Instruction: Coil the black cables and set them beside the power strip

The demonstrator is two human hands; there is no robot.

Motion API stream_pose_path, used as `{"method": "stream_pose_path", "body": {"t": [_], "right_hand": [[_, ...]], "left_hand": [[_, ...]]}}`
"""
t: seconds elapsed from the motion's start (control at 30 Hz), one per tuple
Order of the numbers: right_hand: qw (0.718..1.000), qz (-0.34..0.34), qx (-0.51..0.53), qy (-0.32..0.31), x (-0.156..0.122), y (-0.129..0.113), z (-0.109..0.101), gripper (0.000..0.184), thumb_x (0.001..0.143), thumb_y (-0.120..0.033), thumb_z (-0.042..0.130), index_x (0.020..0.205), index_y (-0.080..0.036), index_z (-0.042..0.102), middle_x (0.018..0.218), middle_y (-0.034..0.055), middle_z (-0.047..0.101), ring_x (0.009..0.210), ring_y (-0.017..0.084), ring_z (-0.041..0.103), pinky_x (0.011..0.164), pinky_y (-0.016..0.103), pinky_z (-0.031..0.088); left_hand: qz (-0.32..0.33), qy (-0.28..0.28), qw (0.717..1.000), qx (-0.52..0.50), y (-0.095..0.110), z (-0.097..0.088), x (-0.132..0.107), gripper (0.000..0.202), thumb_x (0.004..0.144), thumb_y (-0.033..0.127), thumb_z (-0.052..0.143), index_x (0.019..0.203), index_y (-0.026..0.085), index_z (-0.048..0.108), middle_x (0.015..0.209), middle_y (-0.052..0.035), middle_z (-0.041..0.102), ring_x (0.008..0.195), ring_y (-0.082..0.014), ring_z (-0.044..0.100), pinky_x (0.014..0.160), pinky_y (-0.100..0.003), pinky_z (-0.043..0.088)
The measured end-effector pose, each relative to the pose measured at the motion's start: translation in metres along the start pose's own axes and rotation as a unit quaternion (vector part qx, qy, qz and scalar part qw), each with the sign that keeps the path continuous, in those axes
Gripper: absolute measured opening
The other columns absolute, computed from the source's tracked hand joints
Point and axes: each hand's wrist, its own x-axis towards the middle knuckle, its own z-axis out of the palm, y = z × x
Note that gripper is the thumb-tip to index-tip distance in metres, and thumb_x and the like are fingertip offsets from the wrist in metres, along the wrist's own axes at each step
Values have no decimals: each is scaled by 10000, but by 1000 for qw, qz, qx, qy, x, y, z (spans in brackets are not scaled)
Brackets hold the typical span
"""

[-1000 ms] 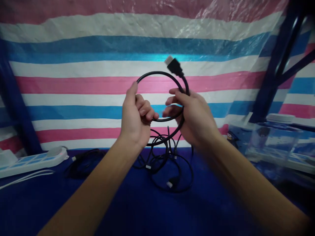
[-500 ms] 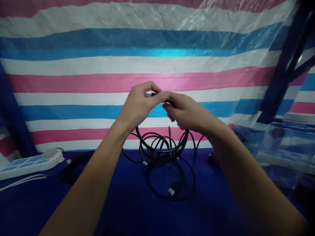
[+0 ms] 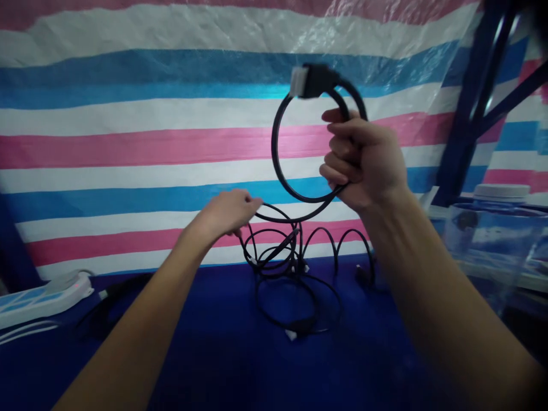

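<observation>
My right hand (image 3: 363, 154) is raised and closed round a loop of black cable (image 3: 274, 142). From the top of that fist sticks the cable's plug (image 3: 317, 81), black with a pale tip. Lower and to the left, my left hand (image 3: 229, 211) pinches the same cable where it runs down from the loop. Below both hands lies a loose tangle of black cable (image 3: 274, 251) on the blue table (image 3: 240, 365). Nearer to me, another black plug with a white tip (image 3: 295, 331) rests on the tabletop.
At the left stand a white power strip (image 3: 47, 299) and white cords (image 3: 29, 330), beside a dark bundle of cable (image 3: 109, 302). A clear plastic container with a white lid (image 3: 500, 194) is at the right. Striped sheeting (image 3: 128, 151) hangs behind, with a blue metal post (image 3: 466, 125) at right.
My hands have come apart. The right one rose to the right with the plug and a cable loop, while the left one dropped a little, still on the cable.
</observation>
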Motion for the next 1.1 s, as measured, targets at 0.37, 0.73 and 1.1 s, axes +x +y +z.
{"method": "stream_pose_path", "body": {"t": [0.37, 0.73, 1.1], "right_hand": [[853, -18, -506, -127, 2, 30, 10, 162, 737, -245, 583, 601, -161, 554, 467, -12, 408, 400, 72, 324, 388, 232, 208], [979, 55, -197, -2, 4, 31, 13, 163, 870, -269, 459, 756, -168, 517, 473, -84, 278, 347, 49, 232, 351, 208, 228], [974, -81, 34, 208, 7, 4, 0, 333, 942, -288, 334, 657, -240, 500, 432, -73, 187, 368, 81, 161, 396, 266, 187]], "left_hand": [[236, 85, 965, 72, 17, -8, -6, 149, 777, 229, 475, 802, 171, 611, 624, -8, 568, 522, -112, 467, 484, -226, 314], [229, 174, 952, -104, 13, -2, 1, 344, 894, 412, 317, 816, 188, 567, 587, -15, 552, 539, -128, 520, 517, -236, 381], [-44, -75, 982, 169, -25, -14, 11, 321, 680, 431, 522, 876, 188, 595, 744, -119, 671, 568, -220, 597, 460, -277, 379]]}}
